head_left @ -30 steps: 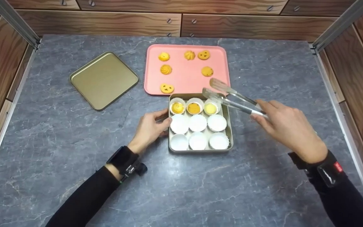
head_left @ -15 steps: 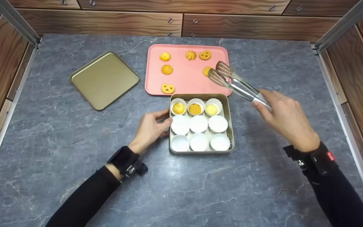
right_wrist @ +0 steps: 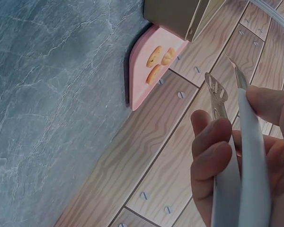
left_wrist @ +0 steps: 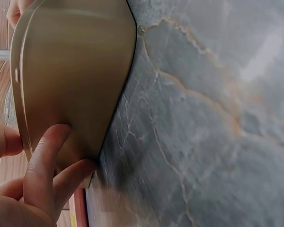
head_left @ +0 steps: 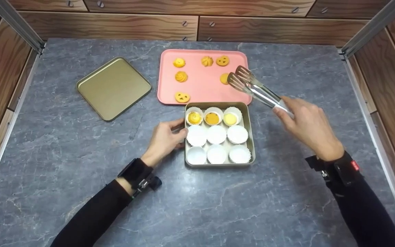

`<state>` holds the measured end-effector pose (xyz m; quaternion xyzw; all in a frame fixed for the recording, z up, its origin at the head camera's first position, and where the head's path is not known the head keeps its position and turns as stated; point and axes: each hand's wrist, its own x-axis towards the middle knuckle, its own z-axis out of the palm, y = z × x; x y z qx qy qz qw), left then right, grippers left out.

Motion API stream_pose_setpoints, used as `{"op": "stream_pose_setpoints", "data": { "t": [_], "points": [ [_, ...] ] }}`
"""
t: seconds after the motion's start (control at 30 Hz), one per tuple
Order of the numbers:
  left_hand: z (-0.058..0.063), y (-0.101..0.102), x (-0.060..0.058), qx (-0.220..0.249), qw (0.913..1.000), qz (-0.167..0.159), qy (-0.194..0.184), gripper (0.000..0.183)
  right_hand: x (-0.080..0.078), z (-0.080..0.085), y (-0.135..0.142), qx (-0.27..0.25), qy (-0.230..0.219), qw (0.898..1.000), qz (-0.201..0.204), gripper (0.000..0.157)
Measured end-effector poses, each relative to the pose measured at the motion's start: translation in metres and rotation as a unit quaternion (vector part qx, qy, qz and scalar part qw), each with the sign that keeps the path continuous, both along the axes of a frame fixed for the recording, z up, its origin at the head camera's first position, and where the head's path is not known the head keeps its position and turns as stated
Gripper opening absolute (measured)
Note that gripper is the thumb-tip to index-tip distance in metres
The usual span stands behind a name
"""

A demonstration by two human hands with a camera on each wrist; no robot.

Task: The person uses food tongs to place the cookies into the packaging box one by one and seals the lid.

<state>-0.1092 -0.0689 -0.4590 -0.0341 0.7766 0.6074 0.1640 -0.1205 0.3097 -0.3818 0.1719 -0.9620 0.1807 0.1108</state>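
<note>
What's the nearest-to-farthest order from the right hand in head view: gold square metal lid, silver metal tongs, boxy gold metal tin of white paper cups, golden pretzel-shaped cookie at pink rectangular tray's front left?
1. Tongs: held in the right hand.
2. Tin: left of the hand.
3. Cookie: beyond the tin's far left corner.
4. Lid: farthest left.

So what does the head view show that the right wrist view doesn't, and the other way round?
Only the head view shows the lid, the left hand, the back of the right hand and the paper cups.

Only the right wrist view shows that hand's palm side.

Both show the tongs held in that hand, the pink tray, cookies on it and at least part of the box.
</note>
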Motion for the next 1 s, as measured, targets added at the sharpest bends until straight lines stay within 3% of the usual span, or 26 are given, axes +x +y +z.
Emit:
{"op": "stream_pose_setpoints", "data": {
  "t": [0.57,1.0],
  "points": [
    [-0.002,0.01,-0.008,-0.009,0.9994,-0.005,0.033,0.05,-0.021,-0.001,0.001,0.005,-0.029,0.999,-0.025,0.043],
    [-0.004,0.008,-0.007,0.008,0.9999,-0.012,0.002,0.054,-0.059,-0.02,0.003,0.024,-0.07,0.997,-0.028,0.035]
  ]
}}
